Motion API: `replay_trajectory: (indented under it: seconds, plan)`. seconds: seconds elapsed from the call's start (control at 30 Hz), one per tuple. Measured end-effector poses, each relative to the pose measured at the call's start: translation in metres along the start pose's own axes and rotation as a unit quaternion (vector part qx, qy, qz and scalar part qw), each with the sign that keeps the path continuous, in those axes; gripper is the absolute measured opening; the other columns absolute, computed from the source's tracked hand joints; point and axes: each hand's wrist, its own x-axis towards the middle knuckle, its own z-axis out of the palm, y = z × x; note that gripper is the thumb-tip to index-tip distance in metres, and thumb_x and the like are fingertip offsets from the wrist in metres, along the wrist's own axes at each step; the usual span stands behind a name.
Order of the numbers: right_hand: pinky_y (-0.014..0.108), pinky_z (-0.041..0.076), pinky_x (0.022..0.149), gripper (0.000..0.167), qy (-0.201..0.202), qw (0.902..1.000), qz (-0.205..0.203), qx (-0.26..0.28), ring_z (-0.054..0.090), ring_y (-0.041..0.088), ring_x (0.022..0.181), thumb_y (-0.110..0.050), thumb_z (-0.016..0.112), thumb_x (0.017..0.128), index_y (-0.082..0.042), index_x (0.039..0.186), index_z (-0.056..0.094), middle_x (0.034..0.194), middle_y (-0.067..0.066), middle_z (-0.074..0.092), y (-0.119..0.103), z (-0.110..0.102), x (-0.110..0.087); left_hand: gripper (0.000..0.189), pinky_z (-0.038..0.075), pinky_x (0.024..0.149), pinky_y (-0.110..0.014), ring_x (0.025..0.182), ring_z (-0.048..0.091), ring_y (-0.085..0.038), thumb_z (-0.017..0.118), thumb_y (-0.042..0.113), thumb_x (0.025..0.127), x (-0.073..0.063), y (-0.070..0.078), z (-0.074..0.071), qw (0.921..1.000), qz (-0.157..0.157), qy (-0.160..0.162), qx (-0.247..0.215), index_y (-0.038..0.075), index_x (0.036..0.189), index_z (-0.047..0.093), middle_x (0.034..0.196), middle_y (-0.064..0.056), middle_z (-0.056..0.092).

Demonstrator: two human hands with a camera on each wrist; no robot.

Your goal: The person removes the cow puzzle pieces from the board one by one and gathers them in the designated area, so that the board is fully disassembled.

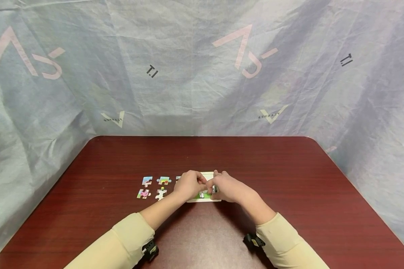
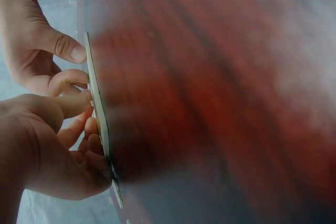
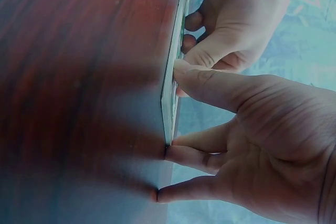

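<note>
A small jigsaw puzzle board (image 1: 204, 200) with a pale rim and a green and white picture lies flat on the table. My left hand (image 1: 189, 185) reaches over its left part, thumb and bent fingers down at the surface. From the other side my right hand (image 1: 231, 188) comes in, its thumb (image 3: 197, 80) touching the board close to the left hand's thumb. Other fingers of the right hand stretch down to the board's edge and the tabletop. Whether a puzzle piece lies between the left fingertips is hidden.
Left of the board lie loose puzzle pieces: a blue one (image 1: 147, 181), a colourful one (image 1: 164, 180), a pink one (image 1: 143, 194) and a white one (image 1: 161, 194). Another is partly covered by the left hand. The dark red table (image 1: 256, 157) meets a grey cloth backdrop (image 1: 188, 93).
</note>
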Motion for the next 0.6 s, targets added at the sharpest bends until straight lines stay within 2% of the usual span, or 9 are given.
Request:
replay_trajectory:
  seconds: [0.27,0.6]
  plan:
    - [0.053,0.047,0.091,0.022,0.007,0.9999,-0.009,0.005,0.039,0.062,0.129,-0.008,0.083,0.084,-0.021,0.077,0.066,0.139,0.042,0.044,0.0017,0.0005,0.0,0.009,0.042,0.053,-0.028,0.063,0.054,-0.009,0.081,0.021,0.087,0.0008,0.004,0.0027,0.9998,-0.004,-0.005,0.02,0.019,0.082,0.073,0.071,0.008,0.059]
    - [0.055,0.046,0.093,0.022,0.006,0.9999,-0.008,0.007,0.038,0.062,0.13,-0.007,0.082,0.084,-0.02,0.076,0.066,0.14,0.042,0.043,0.0011,0.0001,0.0006,0.01,0.04,0.05,-0.028,0.06,0.053,-0.011,0.079,0.021,0.09,-0.0007,0.0052,0.0043,0.9997,-0.012,0.0,0.021,0.018,0.083,0.072,0.071,0.006,0.059]
